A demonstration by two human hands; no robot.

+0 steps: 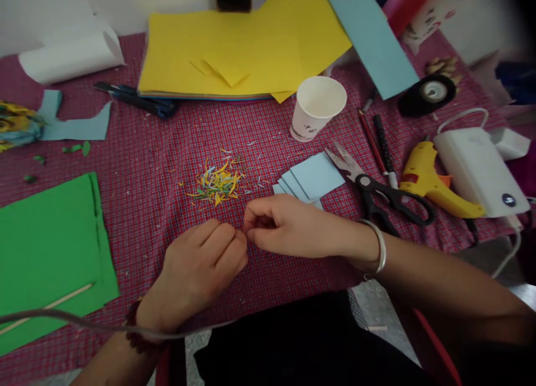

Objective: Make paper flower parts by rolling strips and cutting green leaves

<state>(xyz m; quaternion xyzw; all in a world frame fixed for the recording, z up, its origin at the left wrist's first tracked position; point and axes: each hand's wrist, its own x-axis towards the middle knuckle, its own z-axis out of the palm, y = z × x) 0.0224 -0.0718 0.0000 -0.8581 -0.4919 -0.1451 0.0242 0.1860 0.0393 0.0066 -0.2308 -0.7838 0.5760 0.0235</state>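
My left hand [205,263] is curled closed near the table's front edge, its knuckles facing up. Its fingertips meet those of my right hand [288,224], which is closed in a pinch. Whatever sits between the fingers is hidden or too small to make out. Just beyond the hands lies a small heap of yellow, green and pale blue paper snippets [218,182]. Several light blue paper squares [316,176] are fanned out behind my right hand. Black-handled scissors [368,187] lie beside the squares, blades partly apart.
Yellow sheets [251,51] lie at the back, with a paper cup [318,106] before them. Green paper [54,241] is at left, crossed by a cable [92,322]. A utility knife [138,100] lies behind. At right are a yellow glue gun [435,182] and a white power bank [481,171].
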